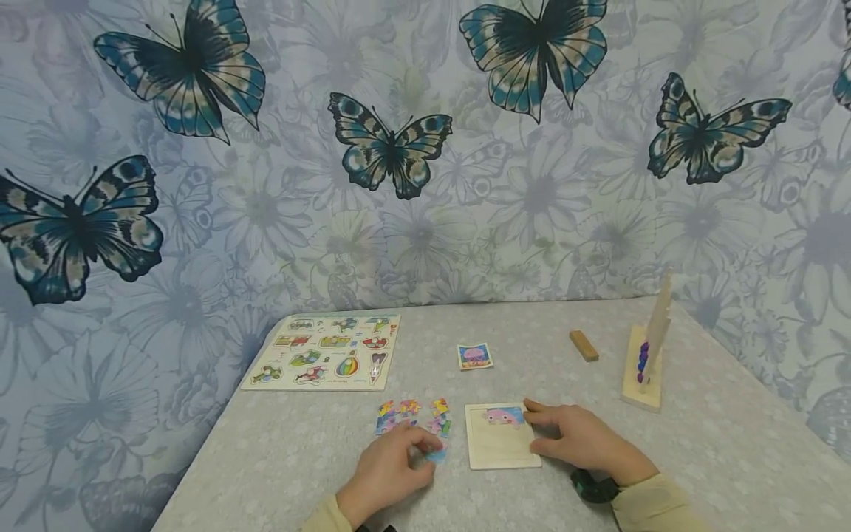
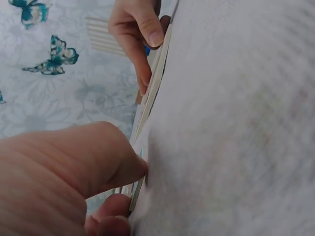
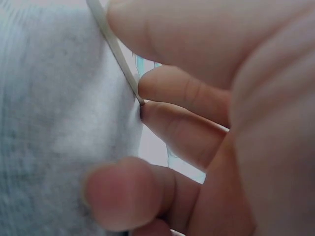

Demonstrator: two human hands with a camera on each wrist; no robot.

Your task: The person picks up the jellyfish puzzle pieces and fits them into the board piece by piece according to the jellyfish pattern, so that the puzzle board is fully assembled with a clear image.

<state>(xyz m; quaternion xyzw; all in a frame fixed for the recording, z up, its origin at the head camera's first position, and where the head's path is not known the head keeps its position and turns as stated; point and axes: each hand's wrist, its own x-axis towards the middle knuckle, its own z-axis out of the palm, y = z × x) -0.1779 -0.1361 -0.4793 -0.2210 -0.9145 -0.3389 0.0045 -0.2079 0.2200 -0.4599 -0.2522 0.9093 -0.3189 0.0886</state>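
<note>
My left hand (image 1: 394,467) pinches a light blue puzzle piece (image 1: 436,454) at the near edge of a group of colorful jigsaw pieces (image 1: 385,420). In the left wrist view, its thumb and fingertips meet at a thin edge low over the tabletop. A square wooden puzzle tray (image 1: 499,449) lies to the right, with a pink and blue picture strip (image 1: 503,417) fitted along its top. My right hand (image 1: 585,442) rests at the tray's right side, index fingertip at the upper corner and thumb at the edge. The right wrist view shows those fingertips touching the thin board edge (image 3: 118,54).
A large picture board (image 1: 319,355) lies at the back left. Behind the tray is a small picture card (image 1: 475,356). A wooden block (image 1: 583,346) and an upright wooden stand with purple beads (image 1: 641,377) are at the right. A butterfly-patterned wall backs the table.
</note>
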